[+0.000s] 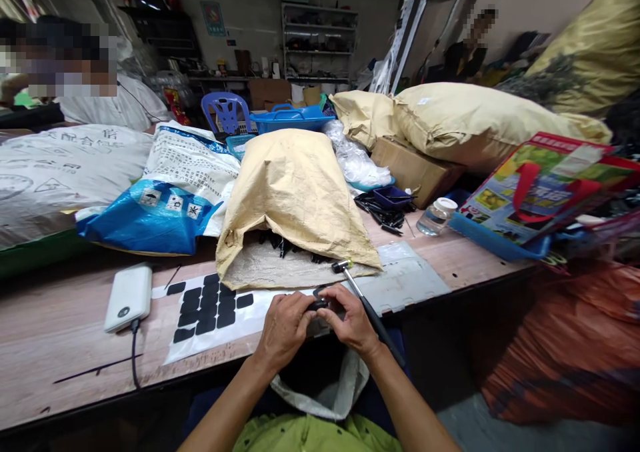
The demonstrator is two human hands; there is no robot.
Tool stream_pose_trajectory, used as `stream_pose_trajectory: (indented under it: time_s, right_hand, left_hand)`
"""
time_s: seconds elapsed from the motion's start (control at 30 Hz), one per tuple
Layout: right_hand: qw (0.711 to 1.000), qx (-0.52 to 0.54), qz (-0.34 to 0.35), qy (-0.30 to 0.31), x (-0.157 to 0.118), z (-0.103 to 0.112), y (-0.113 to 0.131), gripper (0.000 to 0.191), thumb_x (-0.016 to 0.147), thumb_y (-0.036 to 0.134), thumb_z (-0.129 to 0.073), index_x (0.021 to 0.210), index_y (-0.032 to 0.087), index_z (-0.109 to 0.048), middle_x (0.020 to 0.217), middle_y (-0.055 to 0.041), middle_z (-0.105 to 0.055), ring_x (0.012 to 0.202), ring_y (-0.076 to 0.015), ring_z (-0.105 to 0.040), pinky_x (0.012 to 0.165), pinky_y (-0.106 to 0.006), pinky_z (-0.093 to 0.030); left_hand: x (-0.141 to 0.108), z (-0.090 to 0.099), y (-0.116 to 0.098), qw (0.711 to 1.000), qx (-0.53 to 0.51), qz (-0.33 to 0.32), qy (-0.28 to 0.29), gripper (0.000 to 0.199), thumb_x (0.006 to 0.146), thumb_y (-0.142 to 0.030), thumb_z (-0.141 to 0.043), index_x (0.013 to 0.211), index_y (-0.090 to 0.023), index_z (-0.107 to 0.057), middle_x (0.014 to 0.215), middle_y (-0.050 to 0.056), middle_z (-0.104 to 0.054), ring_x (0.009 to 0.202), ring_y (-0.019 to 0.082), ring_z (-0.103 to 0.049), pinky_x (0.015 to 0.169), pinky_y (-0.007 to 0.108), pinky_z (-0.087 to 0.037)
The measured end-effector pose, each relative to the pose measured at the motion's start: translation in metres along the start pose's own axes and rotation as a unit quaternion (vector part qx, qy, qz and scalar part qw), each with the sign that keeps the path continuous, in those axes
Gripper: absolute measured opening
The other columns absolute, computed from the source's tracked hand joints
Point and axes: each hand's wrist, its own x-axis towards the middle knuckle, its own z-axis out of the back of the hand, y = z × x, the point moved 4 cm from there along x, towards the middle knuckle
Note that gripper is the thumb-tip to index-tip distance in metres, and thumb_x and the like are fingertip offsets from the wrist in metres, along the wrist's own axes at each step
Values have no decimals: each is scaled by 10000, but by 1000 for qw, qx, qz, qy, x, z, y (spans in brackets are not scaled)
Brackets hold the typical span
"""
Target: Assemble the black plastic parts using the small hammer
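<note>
I pinch a small black part (318, 305) between both hands, just below the middle of the frame. My left hand (286, 324) closes its thumb and fingers on the part's left end, and my right hand (349, 316) grips the right end between thumb and curled fingers. The fingers hide much of the part, so I cannot tell its full shape.

Close beside my right hand, a hammer (373, 319) slants from its metal head near the centre down to the lower right, its dark handle running past my wrist. Just above my hands, a tan sack (300, 185) lies with its mouth toward me, dark pieces showing inside. Left of my hands, a white sheet (175, 351) bears rows of black rounded-square pads (207, 305). Farther left sits a white power bank (129, 293) with a black cable (134, 352) plugged in.

Right of centre, a pile of black parts (384, 213) lies around a small dark tray (393, 197), near a clear jar with a white lid (436, 217). Below my hands, at the bottom centre, an open white-rimmed bag (354, 389) gapes above my green clothing (310, 435).
</note>
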Motion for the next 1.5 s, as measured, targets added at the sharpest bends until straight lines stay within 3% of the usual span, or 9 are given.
stream_pose_trajectory:
  time_s: [0.33, 0.63, 1.1, 1.5]
  right_hand:
    - [1000, -7, 14, 14, -1, 0, 0, 241, 866, 290, -719, 1091, 226, -662, 921, -35, -630, 781, -164, -569, 677, -281, -476]
    - [999, -2, 29, 13, -1, 0, 3, 179, 862, 236, -713, 1037, 230, -680, 954, -44, -660, 828, -178, -598, 737, -295, -488]
    - [999, 4, 10, 32, -1, 0, -1, 156, 858, 271, -711, 1005, 220, -693, 935, -40, -660, 865, -188, -599, 768, -310, -464]
    - [999, -11, 8, 47, -1, -2, -3, 160, 866, 302, -694, 1008, 228, -693, 930, -49, -661, 881, -206, -603, 775, -325, -466]
  left_hand:
    - [-6, -1, 3, 1000, -28, 3, -5, 222, 970, -190, -568, 1154, -255, -674, 1060, 31, -717, 992, 221, -638, 887, 383, -398]
    - [-8, 2, 4, 998, -59, 14, -13, 179, 950, -198, -599, 1099, -251, -682, 1030, 36, -713, 995, 236, -637, 897, 393, -409]
    - [-9, -10, 17, 976, -209, 59, -18, 177, 904, -305, -691, 1061, -244, -746, 1012, 37, -747, 938, 209, -663, 847, 324, -477]
    - [-12, -13, 23, 965, -244, 98, -26, 186, 855, -315, -734, 1018, -228, -755, 1011, 37, -771, 925, 206, -686, 827, 303, -503]
